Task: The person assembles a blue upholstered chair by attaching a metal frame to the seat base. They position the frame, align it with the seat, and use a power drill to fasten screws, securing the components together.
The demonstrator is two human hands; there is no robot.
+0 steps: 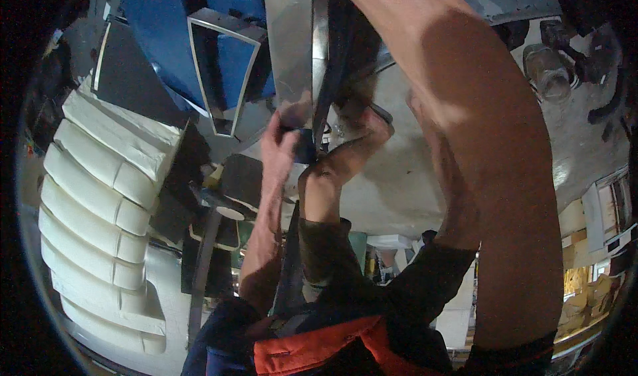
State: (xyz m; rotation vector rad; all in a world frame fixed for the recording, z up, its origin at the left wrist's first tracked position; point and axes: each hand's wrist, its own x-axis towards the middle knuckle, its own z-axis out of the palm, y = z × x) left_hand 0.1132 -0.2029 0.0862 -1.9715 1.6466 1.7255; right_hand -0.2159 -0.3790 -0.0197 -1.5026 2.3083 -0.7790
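A long, flat metal bar with a smooth, shiny face runs down from the top edge to the middle of the view. My left hand is closed at its lower end, the thumb and fingers pressed against it. Right beside the fingertips is a small dark blue piece at the bar's end. From the lower right my right forearm stretches up past the top edge, so the hand itself lies outside the view. A blue rounded panel stands behind the bar, with a thin trapezoid metal frame in front of it.
Thick white foam-like blocks are stacked along the left. My bare knees and dark shorts take up the lower middle, above the grey floor. Dark bulky items lie at the far right, and shelving with boxes stands at the lower right.
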